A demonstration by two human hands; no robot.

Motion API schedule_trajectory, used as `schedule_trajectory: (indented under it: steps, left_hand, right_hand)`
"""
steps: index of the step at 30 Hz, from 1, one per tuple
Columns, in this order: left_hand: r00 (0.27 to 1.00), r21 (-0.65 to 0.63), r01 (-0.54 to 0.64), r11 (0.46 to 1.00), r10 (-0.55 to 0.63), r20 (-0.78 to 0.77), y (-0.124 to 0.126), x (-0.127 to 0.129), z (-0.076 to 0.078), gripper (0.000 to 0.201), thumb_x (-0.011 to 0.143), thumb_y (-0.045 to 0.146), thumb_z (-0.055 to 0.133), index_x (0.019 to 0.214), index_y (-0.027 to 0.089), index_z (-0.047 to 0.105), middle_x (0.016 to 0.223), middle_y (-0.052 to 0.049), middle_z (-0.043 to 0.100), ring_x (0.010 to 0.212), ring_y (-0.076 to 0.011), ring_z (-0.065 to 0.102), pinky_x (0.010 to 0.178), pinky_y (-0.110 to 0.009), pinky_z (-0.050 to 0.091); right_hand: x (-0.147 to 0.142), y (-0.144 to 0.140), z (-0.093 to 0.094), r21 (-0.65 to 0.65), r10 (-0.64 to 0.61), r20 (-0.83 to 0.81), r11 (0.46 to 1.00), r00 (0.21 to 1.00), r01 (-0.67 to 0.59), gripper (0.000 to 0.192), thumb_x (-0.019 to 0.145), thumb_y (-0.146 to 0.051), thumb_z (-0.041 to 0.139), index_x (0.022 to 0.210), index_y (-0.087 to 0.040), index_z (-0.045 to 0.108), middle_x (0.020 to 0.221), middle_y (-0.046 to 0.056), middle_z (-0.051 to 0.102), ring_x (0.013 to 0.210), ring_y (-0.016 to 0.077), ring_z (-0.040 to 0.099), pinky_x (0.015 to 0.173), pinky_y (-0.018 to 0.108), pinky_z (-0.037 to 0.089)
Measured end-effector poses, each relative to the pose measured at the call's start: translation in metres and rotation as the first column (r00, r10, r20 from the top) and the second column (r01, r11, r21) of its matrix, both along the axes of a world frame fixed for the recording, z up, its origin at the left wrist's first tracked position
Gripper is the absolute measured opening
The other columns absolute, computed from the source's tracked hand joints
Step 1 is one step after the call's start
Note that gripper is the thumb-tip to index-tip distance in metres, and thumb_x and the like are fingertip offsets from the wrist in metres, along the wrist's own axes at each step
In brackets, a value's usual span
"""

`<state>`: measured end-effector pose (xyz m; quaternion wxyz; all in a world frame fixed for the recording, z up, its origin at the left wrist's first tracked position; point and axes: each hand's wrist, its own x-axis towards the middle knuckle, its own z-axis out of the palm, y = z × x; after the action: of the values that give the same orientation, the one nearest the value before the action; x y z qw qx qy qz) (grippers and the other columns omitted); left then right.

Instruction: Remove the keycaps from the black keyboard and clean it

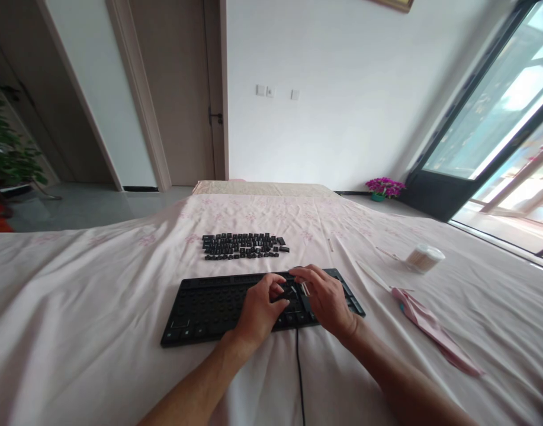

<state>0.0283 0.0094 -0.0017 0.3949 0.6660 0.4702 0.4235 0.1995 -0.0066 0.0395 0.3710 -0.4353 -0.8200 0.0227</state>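
Left hand (pixel 259 312) rests curled on the keyboard (pixel 209 307), right of its middle, fingers bent down onto the key bed; whether it pinches anything I cannot tell. Right hand (pixel 327 299) sits just beside it, thumb and forefinger drawn together round a small pale tool (pixel 305 289), too small to name. Both hands meet over one spot on the board's right half.

Keyboard lies on the bed (pixel 76 296), near edge toward the person, cable (pixel 299 378) running off the near side between the forearms. Most sockets look bare, though the picture is too coarse to be sure of every one.

Judgement: work at that spot goes best with the left hand pinning the board flat while the right keeps the tool upright and moves it straight, not sideways. Soft bedding gives under pressure, so the board may rock.

Loose keycaps (pixel 243 245) lie in tidy rows on the far side of the keyboard, well apart from the hands. To the right: a round tub of cotton swabs (pixel 424 258), a few stray sticks (pixel 373 276), a folded pink cloth (pixel 431 326).

Nothing blocks the hands. Cable crosses between the arms and could snag a wrist. Far left a plant (pixel 7 154), far right a pot of flowers (pixel 384 188) on the floor.
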Motion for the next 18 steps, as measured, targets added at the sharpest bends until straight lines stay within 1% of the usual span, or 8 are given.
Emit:
schedule_trajectory:
  steps: [2, 4, 6, 8, 11, 13, 15, 18]
  left_hand:
    - [0.999, 0.003, -0.008, 1.0, 0.007, 0.041, 0.0, 0.0, 0.002, 0.037, 0.067, 0.011, 0.066, 0.102, 0.022, 0.062, 0.078, 0.003, 0.063, 0.07, -0.0122, 0.058, 0.068, -0.023, 0.044]
    - [0.996, -0.004, -0.008, 1.0, 0.008, 0.084, -0.001, 0.0, 0.004, 0.036, 0.069, 0.013, 0.066, 0.103, 0.021, 0.062, 0.077, 0.003, 0.063, 0.067, -0.012, 0.057, 0.064, -0.022, 0.044]
    - [0.994, -0.022, -0.002, 1.0, 0.004, 0.11, -0.001, 0.0, 0.006, 0.033, 0.07, 0.016, 0.066, 0.102, 0.019, 0.062, 0.076, 0.002, 0.064, 0.066, -0.0123, 0.056, 0.062, -0.022, 0.044]
    - [0.993, -0.035, 0.017, 0.999, -0.013, 0.115, 0.0, -0.002, 0.009, 0.028, 0.069, 0.015, 0.066, 0.097, 0.018, 0.063, 0.076, 0.001, 0.064, 0.067, -0.0129, 0.057, 0.062, -0.022, 0.044]
    - [0.99, -0.058, 0.104, 0.993, -0.097, 0.106, 0.006, -0.009, 0.016, 0.02, 0.07, 0.014, 0.064, 0.09, 0.017, 0.065, 0.079, -0.001, 0.067, 0.073, -0.0146, 0.061, 0.066, -0.022, 0.046]
    - [0.988, -0.051, 0.147, 0.988, -0.144, 0.059, 0.012, -0.018, 0.02, 0.018, 0.073, 0.017, 0.063, 0.091, 0.018, 0.066, 0.082, -0.002, 0.069, 0.077, -0.0159, 0.062, 0.07, -0.024, 0.046]
    - [0.99, -0.01, 0.135, 0.991, -0.136, -0.046, 0.019, -0.028, 0.021, 0.017, 0.076, 0.023, 0.062, 0.092, 0.019, 0.067, 0.083, -0.001, 0.069, 0.079, -0.017, 0.063, 0.073, -0.026, 0.046]
    - [0.978, 0.048, 0.099, 0.994, -0.089, -0.188, 0.026, -0.038, 0.018, 0.015, 0.077, 0.025, 0.061, 0.089, 0.02, 0.068, 0.082, -0.001, 0.067, 0.077, -0.0171, 0.062, 0.074, -0.027, 0.045]
  right_hand:
    - [-0.002, 0.002, 0.004, -0.087, -0.043, 0.124, 0.995, 0.991, 0.054, 0.024, 0.096, -0.024, 0.043, 0.107, -0.026, 0.064, 0.097, 0.004, 0.065, 0.087, 0.0156, 0.061, 0.074, 0.025, 0.043]
    - [-0.004, 0.003, 0.006, -0.147, -0.056, 0.197, 0.985, 0.979, 0.086, 0.021, 0.095, -0.031, 0.048, 0.099, -0.028, 0.068, 0.093, 0.002, 0.066, 0.087, 0.0153, 0.062, 0.071, 0.024, 0.041]
    - [-0.006, 0.004, 0.008, -0.193, -0.051, 0.22, 0.977, 0.974, 0.095, 0.019, 0.094, -0.033, 0.051, 0.093, -0.028, 0.069, 0.089, 0.0, 0.067, 0.085, 0.0147, 0.062, 0.069, 0.023, 0.04]
    - [-0.005, 0.004, 0.009, -0.233, -0.034, 0.219, 0.969, 0.975, 0.086, 0.016, 0.092, -0.033, 0.054, 0.09, -0.027, 0.07, 0.087, -0.001, 0.068, 0.084, 0.0144, 0.062, 0.07, 0.023, 0.04]
    - [-0.002, 0.006, 0.011, -0.269, -0.015, 0.224, 0.96, 0.974, 0.077, 0.015, 0.091, -0.031, 0.055, 0.088, -0.026, 0.07, 0.083, -0.001, 0.068, 0.082, 0.0147, 0.063, 0.068, 0.023, 0.039]
    - [0.001, 0.013, 0.013, -0.266, -0.035, 0.234, 0.959, 0.972, 0.099, 0.019, 0.092, -0.032, 0.052, 0.087, -0.025, 0.069, 0.081, 0.0, 0.068, 0.078, 0.0155, 0.063, 0.065, 0.023, 0.038]
    - [0.006, 0.03, 0.016, -0.236, -0.091, 0.234, 0.96, 0.968, 0.148, 0.023, 0.092, -0.035, 0.05, 0.086, -0.023, 0.068, 0.081, 0.001, 0.069, 0.075, 0.0167, 0.063, 0.063, 0.024, 0.037]
    - [0.011, 0.074, 0.023, -0.174, -0.236, 0.253, 0.943, 0.938, 0.284, 0.027, 0.092, -0.039, 0.047, 0.087, -0.022, 0.068, 0.081, 0.003, 0.07, 0.075, 0.0178, 0.062, 0.062, 0.025, 0.034]
